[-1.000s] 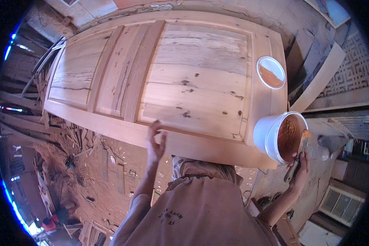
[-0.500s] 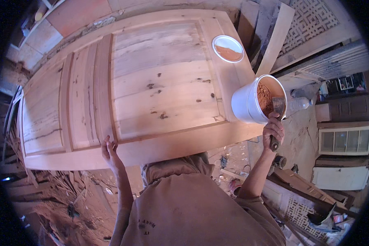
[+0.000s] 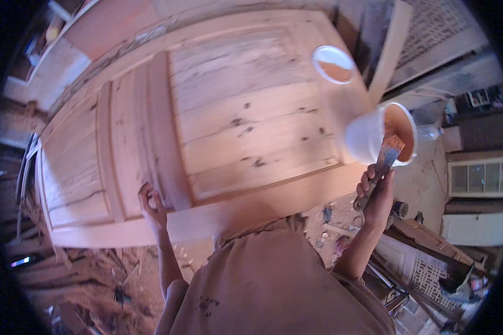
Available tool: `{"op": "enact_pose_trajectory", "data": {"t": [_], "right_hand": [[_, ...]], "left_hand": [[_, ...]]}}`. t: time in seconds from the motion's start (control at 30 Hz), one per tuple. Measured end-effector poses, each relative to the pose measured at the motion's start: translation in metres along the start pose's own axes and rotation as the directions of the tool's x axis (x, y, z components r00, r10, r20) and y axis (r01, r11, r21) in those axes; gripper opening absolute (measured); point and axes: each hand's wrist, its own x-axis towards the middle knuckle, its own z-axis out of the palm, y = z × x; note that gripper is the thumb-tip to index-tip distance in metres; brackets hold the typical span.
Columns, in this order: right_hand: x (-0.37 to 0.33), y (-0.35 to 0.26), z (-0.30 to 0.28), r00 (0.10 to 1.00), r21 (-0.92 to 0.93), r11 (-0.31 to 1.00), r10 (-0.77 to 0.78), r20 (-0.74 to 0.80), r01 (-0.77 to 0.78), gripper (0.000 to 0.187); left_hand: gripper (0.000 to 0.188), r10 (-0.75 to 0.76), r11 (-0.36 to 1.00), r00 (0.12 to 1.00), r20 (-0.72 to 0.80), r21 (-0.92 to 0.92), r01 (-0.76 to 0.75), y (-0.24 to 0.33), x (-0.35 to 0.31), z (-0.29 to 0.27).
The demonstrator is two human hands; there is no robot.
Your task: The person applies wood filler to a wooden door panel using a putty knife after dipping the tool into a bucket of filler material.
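A putty knife (image 3: 387,159) with a load of orange-brown filler on its blade is in my right hand (image 3: 378,192), its handle pointing back toward me. The blade is in front of the mouth of a white bucket (image 3: 366,137), which holds more of the filler (image 3: 395,124) and stands on the right end of a panelled wooden door (image 3: 251,159). At the door's near edge, left of the middle, my left hand (image 3: 152,205) rests with loosely bent fingers apart and nothing in them. Dark knots and cracks mark the door's panels.
A round white lid (image 3: 333,64) with filler on it lies beyond the bucket. Behind the bucket is a clear plastic bottle (image 3: 428,132). Wood scraps (image 3: 89,273) cover the floor at left. A white glazed frame (image 3: 476,177) and carved lattice panels (image 3: 430,273) stand at right.
My right hand has drawn the putty knife out of the bucket, with filler now on its blade. The whole view has shifted, so the door and bucket appear further right.
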Motion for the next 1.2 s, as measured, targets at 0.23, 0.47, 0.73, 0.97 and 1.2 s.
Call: {"op": "enact_pose_trajectory", "data": {"t": [0.23,0.47,0.73,0.97,1.2], "right_hand": [[-0.056,0.137,0.060,0.920,-0.684,0.695,0.382,0.090,-0.222,0.050],[-0.029,0.183,0.080,0.921,-0.952,0.035,0.247,0.302,0.303,0.053],[-0.019,0.202,0.107,0.921,-0.927,-0.241,0.336,0.198,0.287,0.054],[-0.014,0.168,0.079,0.847,-0.856,-0.347,0.501,0.177,0.384,0.054],[0.037,0.149,0.131,0.592,-0.624,-0.215,0.636,0.494,0.751,0.047]], "left_hand": [[0.050,0.215,0.874,0.977,0.002,0.446,-0.194,-0.052,0.021,-0.057],[0.063,0.203,0.819,0.968,0.150,0.516,-0.251,-0.069,0.017,-0.044],[0.062,0.162,0.863,0.978,0.128,0.463,-0.203,-0.071,0.015,-0.043],[0.061,0.188,0.822,0.975,0.122,0.524,-0.224,-0.082,0.011,-0.048],[0.059,0.174,0.836,0.978,0.117,0.508,-0.210,-0.070,0.018,-0.047]]}}
